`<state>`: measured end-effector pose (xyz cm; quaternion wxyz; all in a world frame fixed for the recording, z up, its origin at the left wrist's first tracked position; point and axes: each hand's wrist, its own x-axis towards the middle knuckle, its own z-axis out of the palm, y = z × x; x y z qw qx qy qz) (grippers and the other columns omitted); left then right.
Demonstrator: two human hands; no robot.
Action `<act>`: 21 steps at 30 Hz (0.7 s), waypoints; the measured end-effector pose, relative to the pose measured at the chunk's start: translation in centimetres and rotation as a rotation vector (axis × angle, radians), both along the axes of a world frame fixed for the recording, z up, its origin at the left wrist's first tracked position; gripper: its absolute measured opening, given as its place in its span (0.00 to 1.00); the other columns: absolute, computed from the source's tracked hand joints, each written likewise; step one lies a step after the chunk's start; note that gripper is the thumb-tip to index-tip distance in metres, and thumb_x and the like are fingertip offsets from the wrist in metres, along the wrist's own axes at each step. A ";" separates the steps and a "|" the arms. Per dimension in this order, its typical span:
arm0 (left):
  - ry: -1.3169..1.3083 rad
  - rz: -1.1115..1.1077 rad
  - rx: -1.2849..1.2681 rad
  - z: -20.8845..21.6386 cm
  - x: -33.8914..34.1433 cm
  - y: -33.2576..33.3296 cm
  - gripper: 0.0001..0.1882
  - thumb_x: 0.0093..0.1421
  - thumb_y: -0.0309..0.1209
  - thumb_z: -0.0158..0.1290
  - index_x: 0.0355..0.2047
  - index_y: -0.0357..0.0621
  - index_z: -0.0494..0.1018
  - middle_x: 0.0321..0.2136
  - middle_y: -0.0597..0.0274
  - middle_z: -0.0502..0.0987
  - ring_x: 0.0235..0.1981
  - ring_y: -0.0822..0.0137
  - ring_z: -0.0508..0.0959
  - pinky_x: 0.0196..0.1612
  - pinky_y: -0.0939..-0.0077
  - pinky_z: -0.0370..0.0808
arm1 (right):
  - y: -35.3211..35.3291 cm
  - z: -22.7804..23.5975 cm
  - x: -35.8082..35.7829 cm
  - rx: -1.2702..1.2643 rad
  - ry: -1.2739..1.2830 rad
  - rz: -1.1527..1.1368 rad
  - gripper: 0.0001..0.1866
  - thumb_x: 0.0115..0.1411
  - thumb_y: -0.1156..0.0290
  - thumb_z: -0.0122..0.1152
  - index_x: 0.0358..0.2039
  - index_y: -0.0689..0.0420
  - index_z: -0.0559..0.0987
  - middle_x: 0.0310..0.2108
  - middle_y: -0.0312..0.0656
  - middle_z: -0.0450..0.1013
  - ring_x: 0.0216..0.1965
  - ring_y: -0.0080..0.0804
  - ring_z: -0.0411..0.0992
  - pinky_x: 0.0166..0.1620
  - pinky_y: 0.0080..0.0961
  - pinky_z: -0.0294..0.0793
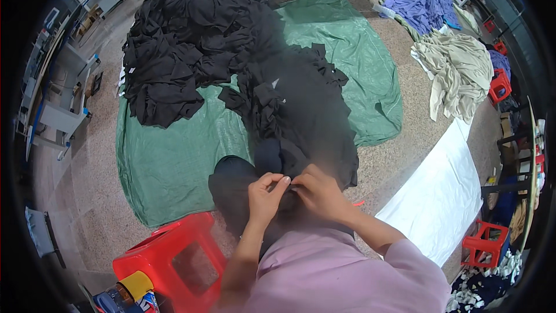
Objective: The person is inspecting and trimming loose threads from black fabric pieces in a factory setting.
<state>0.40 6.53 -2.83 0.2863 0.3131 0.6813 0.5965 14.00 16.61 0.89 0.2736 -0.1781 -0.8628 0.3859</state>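
Close together over my lap, both hands work at a piece of black cloth, apparently a garment (234, 188). My left hand (266, 198) is closed, with thumb and forefinger pinching the cloth's edge. My right hand (318, 192) is also closed in a pinch, its fingertips almost meeting the left ones. Anything smaller between the fingertips cannot be made out. Just beyond my hands lies a heap of black garments (301, 93), partly blurred, with small white tags on it. It runs down toward my lap from a larger black garment pile (185, 29) at the far left.
A green tarp (168, 168) lies under the black piles. At my left stands a red plastic stool (168, 249), with a yellow cylindrical thing (137, 284) beside it. Rightward are a white sheet (434, 191), beige cloth (454, 69), purple cloth (420, 6) and another red stool (485, 244).
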 end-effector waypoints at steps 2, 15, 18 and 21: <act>-0.481 -0.066 -0.015 0.3 -0.2 -0.8 0.02 0.58 0.21 0.58 0.29 0.35 0.79 0.25 0.71 0.76 0.25 0.84 0.71 0.29 0.89 0.66 | -0.3 -0.1 -0.2 -0.022 0.006 -0.009 0.11 0.51 0.82 0.62 0.36 0.60 0.75 0.32 0.45 0.67 0.30 0.45 0.72 0.31 0.35 0.72; -0.082 -0.238 -0.092 -0.2 -0.3 -2.5 0.06 0.63 0.24 0.54 0.31 0.34 0.78 0.25 0.72 0.75 0.26 0.84 0.70 0.30 0.90 0.66 | -0.3 -1.7 0.5 -0.221 -0.050 0.051 0.10 0.50 0.80 0.65 0.35 0.58 0.80 0.32 0.42 0.72 0.33 0.40 0.74 0.35 0.30 0.74; -0.529 -0.147 -0.036 -1.5 -0.2 -2.8 0.06 0.63 0.25 0.54 0.32 0.35 0.78 0.26 0.72 0.75 0.27 0.84 0.71 0.30 0.90 0.68 | -0.5 -1.3 0.6 -0.239 -0.050 0.057 0.10 0.50 0.79 0.65 0.36 0.58 0.81 0.31 0.41 0.72 0.33 0.40 0.74 0.35 0.30 0.73; -0.581 -0.141 -0.023 -1.7 -0.2 -2.8 0.05 0.63 0.24 0.55 0.31 0.36 0.78 0.26 0.72 0.76 0.26 0.85 0.71 0.30 0.90 0.68 | -0.8 -1.2 0.6 -0.232 -0.055 0.041 0.11 0.50 0.79 0.66 0.36 0.58 0.81 0.31 0.41 0.72 0.33 0.40 0.74 0.34 0.30 0.73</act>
